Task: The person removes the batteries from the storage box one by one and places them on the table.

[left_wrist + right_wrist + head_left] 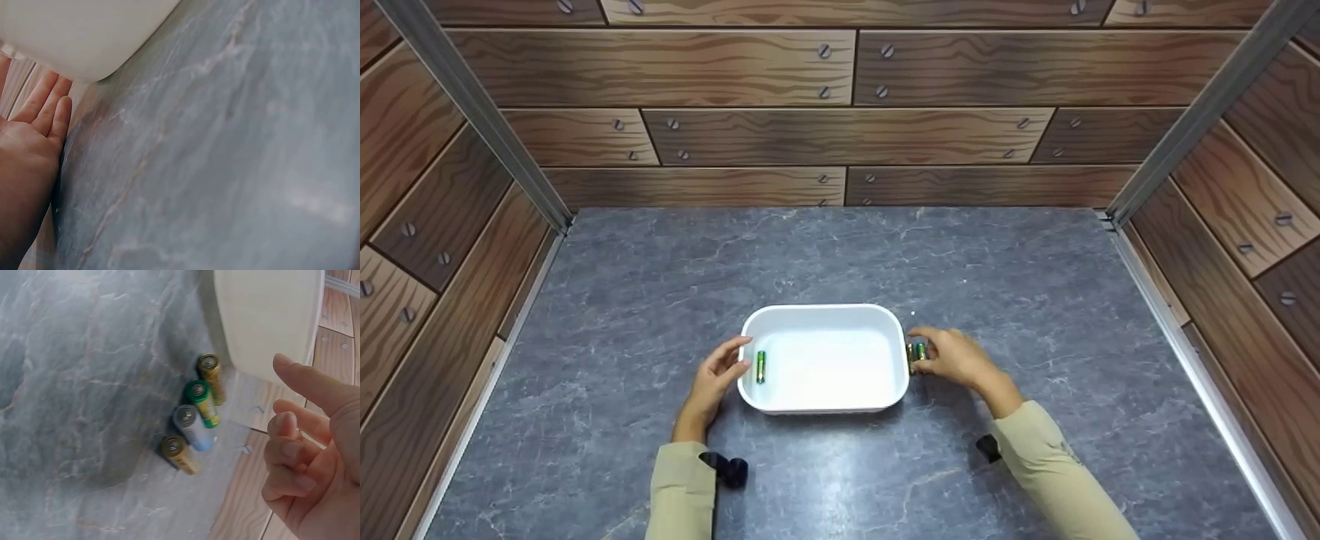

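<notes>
A white rectangular tray (832,360) sits on the grey marbled table. One green battery (761,367) lies inside it, along the left wall. At the tray's left rim is my left hand (715,382), its fingertips right at the edge; the left wrist view has its fingers extended beside the tray wall. Just outside the right wall, several batteries lie in a row: a gold one (211,377) nearest the tray, then a green one (202,402), a silver-blue one (194,430) and another gold one (180,455). Over this row hovers my right hand (958,358), thumb and index apart, holding nothing.
Wood-patterned walls (840,135) enclose the table (825,255) at the back and both sides. Metal rails (1177,330) run along its side edges. A dark wrist-worn camera (727,470) juts out by the left sleeve.
</notes>
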Tool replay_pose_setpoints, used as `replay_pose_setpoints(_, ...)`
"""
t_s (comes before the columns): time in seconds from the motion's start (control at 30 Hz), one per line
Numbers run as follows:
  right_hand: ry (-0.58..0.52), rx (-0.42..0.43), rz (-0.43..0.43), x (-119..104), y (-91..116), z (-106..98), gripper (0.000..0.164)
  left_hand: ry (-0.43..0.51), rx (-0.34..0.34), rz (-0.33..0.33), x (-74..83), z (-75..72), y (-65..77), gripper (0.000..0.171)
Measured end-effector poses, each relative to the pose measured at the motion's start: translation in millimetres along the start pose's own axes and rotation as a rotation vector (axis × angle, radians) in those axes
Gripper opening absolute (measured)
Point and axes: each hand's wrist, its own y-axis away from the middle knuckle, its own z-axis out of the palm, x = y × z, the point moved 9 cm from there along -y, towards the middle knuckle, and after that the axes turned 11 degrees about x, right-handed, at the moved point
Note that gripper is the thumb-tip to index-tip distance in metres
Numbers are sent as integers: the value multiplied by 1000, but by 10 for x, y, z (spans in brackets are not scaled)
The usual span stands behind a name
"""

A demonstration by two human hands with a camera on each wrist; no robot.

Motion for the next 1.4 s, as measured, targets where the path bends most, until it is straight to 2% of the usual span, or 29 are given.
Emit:
replay_pose_setpoints(0.17,-6,16,-39,-127,27,-48,47,-1,5,0,1,-2,1,47)
replay_pose_setpoints(0.37,-17,14,-37,-240,40,-87,46,10,-8,14,12,0,4,48)
replay_pose_setpoints(0.53,-21,7,-88,-377,39,-84,45,18,-14,20,13,2,5,48)
replay_pose_setpoints(0.73,-10,-29,-97,-509,28,-17,44,23,-8,21,19,5,9,48)
replay_pose_setpoints(1.1,-52,-34,-154,-726,-6,87,39,16,-9,5,1,1,6,49)
replay_pose_setpoints(1.4,-24,-54,-245,-948,-18,283,35,14,-21,16,11,-1,12,50)
